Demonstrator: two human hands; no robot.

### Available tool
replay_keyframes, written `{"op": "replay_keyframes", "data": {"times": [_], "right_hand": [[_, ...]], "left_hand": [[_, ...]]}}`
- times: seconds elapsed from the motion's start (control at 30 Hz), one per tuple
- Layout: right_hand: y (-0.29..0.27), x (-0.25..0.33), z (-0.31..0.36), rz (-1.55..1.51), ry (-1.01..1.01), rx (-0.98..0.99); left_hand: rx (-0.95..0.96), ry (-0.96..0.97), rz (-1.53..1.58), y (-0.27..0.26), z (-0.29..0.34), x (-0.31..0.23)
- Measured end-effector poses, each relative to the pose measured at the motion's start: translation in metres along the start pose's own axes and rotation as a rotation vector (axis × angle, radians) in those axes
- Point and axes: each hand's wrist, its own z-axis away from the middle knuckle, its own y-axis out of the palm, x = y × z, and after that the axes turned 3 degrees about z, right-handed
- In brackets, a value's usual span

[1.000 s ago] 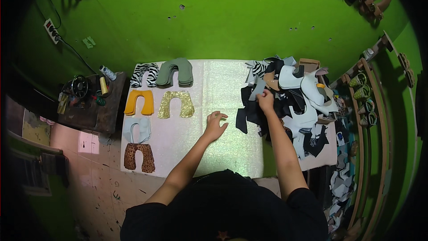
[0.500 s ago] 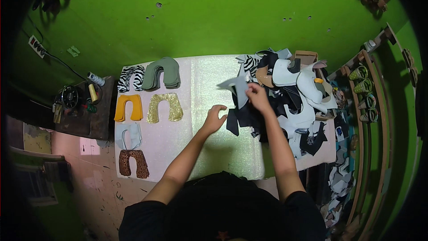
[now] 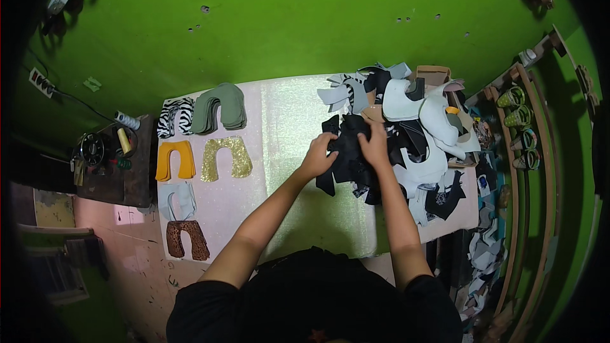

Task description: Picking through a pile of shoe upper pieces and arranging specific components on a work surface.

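Both hands grip one black cut piece (image 3: 348, 152): the left hand (image 3: 318, 157) curls its fingers on the near left edge, the right hand (image 3: 375, 146) closes on its right side. The piece lies between the fingers, atop the mixed heap (image 3: 419, 127). Left of the fingers, sorted U-shaped stacks (image 3: 219, 109) line the shiny sheet (image 3: 286, 121).

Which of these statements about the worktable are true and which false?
1. Both hands are on black cut pieces. True: the left hand and right hand grip the black pieces.
2. The sorted stacks lie on the person's right. False: the yellow stack and gold glitter stack lie on the left.
3. The wall is blue. False: the wall is green.
4. A zebra-print stack sits beside a grey-green stack. True.
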Motion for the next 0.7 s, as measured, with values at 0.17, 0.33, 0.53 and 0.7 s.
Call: {"op": "replay_keyframes", "data": {"times": [0.17,0.33,0.53,0.7], "right_hand": [[0.008,0.015,0.036,0.282,-0.049,0.161],[0.001,0.025,0.041,0.23,-0.104,0.163],[-0.019,0.005,-0.014,-0.064,0.068,0.137],[-0.029,-0.005,-0.103,-0.087,0.141,-0.02]], "left_hand": [[-0.012,0.103,-0.066,0.007,-0.038,-0.018],[0.161,0.109,-0.146,0.015,-0.044,-0.004],[0.304,-0.068,-0.237,0.024,-0.035,0.0],[0.383,-0.076,-0.17,0.017,-0.051,0.02]]}}
